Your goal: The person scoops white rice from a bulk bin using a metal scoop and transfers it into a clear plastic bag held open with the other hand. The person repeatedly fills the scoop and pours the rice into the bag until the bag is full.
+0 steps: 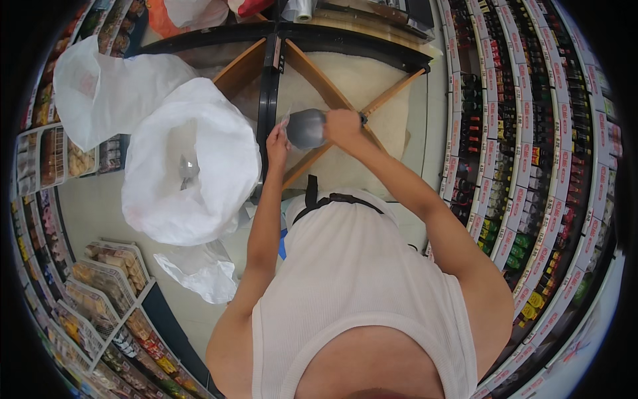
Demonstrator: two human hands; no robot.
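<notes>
My right hand (343, 128) is closed around a dark grey scoop (305, 128), whose black end shows past my fist. In my left hand (277, 143) I pinch a thin clear plastic bag (286, 121) at the scoop's left side. What the scoop holds is hard to make out. Both hands are above a black-edged bin with pale grain (344, 172) in it, perhaps rice. Crossed wooden boards (319, 75) divide that bin. To the left stands a large white sack (149, 199) with its mouth rolled open; a small shiny clear object (189, 168) lies inside.
Another white sack (124, 95) stands behind the first. A crumpled clear plastic bag (204, 274) lies at lower left, near wire racks of packaged food (107, 269). Shelves of bottles (518, 149) curve along the right. The bin's black rim (349, 42) runs across the far side.
</notes>
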